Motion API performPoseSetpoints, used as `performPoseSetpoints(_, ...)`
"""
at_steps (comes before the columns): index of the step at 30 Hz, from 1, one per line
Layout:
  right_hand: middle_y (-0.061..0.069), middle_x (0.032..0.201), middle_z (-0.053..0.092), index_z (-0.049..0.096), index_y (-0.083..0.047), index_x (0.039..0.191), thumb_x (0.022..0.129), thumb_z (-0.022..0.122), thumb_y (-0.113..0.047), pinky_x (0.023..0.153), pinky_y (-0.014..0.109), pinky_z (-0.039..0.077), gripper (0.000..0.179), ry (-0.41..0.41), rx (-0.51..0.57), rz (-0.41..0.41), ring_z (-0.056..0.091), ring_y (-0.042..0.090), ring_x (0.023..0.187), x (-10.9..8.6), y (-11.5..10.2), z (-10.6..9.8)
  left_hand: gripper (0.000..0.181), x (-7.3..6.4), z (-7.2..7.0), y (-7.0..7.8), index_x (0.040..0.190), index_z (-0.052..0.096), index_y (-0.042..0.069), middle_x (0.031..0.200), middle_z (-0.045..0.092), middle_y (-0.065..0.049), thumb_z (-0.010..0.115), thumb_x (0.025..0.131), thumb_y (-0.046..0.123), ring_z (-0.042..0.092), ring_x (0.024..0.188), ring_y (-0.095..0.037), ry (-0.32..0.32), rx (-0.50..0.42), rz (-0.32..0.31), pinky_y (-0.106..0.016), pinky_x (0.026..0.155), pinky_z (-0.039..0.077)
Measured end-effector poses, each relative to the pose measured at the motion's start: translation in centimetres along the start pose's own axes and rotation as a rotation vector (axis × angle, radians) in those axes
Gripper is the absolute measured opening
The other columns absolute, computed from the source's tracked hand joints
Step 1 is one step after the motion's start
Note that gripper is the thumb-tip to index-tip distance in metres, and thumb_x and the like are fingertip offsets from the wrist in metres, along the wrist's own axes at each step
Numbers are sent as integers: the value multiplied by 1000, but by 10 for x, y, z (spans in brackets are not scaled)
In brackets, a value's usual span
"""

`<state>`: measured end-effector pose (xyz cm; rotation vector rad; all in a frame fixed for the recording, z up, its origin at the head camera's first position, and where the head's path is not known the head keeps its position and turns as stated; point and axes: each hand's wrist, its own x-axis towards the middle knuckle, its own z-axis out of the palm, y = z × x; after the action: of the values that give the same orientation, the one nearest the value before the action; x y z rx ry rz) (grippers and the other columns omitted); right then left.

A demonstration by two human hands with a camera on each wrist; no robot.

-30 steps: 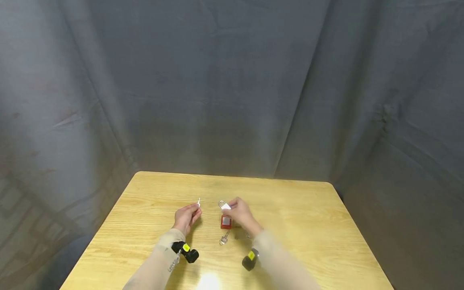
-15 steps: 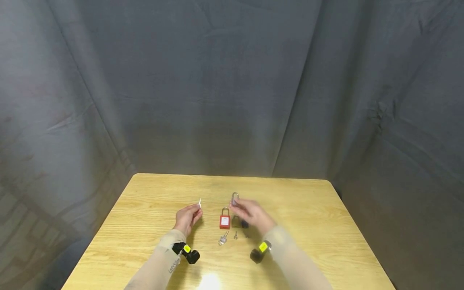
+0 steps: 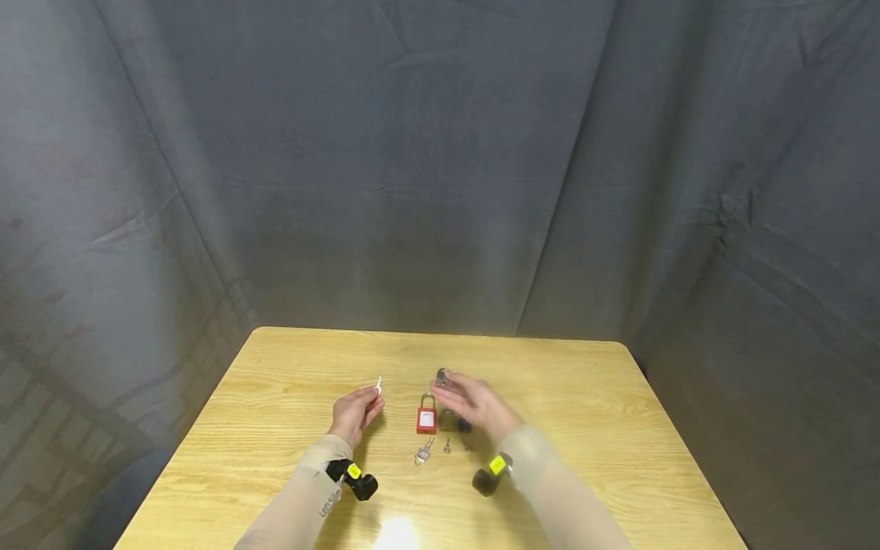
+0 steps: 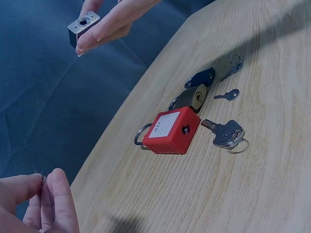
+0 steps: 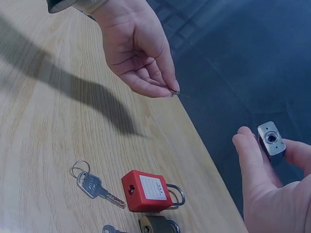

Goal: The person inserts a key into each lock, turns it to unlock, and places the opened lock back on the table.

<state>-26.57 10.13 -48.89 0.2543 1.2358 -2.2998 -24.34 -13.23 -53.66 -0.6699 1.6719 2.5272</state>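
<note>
My left hand [image 3: 352,416] pinches a small key [image 3: 379,384] between thumb and fingers, its shaft pointing up and away. To its right, my right hand [image 3: 477,401] holds a silver padlock [image 5: 271,140] in the air by its sides. The padlock's keyhole end shows in both wrist views; its shackle is largely hidden there. A gap separates the key from the padlock. Below the right hand, a red padlock [image 4: 170,131] with a white label lies on the table, beside a brass padlock [image 4: 189,98] and a dark blue padlock [image 4: 200,77].
In front of the padlocks lie a larger key on a ring [image 4: 228,133], a small key [image 4: 227,95] and another ringed key [image 4: 233,70]. The wooden table [image 3: 584,428] ends at a far edge, with grey curtains [image 3: 412,191] behind and at the sides.
My right hand has shifted right with the silver padlock and turned it, so the shackle no longer points left. The red padlock's shackle has come into sight. My left hand has stayed nearly still.
</note>
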Motion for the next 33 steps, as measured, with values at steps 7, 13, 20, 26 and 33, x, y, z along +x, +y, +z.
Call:
performPoseSetpoints(7, 32, 139, 42, 43, 5, 136, 97, 55, -10, 106, 39, 43, 44, 49, 25, 18, 60, 35, 117, 4, 0, 2, 27, 1, 0, 2, 116, 57, -12, 74, 65, 0, 60, 92, -1, 66, 72, -7, 5, -1, -2, -18, 72, 57)
performPoseSetpoints(13, 30, 140, 42, 48, 7, 130, 94, 58, -4, 102, 35, 47, 40, 72, -15, 41, 50, 35, 128, 2, 0, 3, 28, -1, 2, 0, 118, 57, -12, 75, 65, 0, 60, 93, 0, 66, 74, -8, -1, 8, -3, -19, 74, 57)
performPoseSetpoints(20, 29, 123, 58, 45, 9, 133, 92, 60, -2, 100, 32, 48, 45, 69, -10, 52, 44, 37, 133, 3, 5, 0, 29, -5, 8, -6, 117, 56, -15, 75, 65, -1, 60, 92, -1, 65, 70, -6, -30, -4, 14, -18, 72, 57)
performPoseSetpoints(26, 20, 104, 65, 61, 1, 109, 92, 61, -5, 106, 37, 44, 18, 87, 39, 48, 47, 37, 130, 6, 9, -2, 34, -16, 25, -9, 120, 53, -18, 80, 65, -3, 60, 93, 1, 64, 73, -7, -96, 28, 18, -19, 73, 57)
performPoseSetpoints(33, 19, 116, 62, 60, -1, 110, 93, 61, -9, 106, 36, 44, 18, 79, 0, 34, 63, 29, 112, 7, 13, -6, 34, -36, 47, -15, 121, 53, -18, 86, 64, -4, 59, 93, 2, 64, 76, -7, -219, 74, 37, -21, 79, 57)
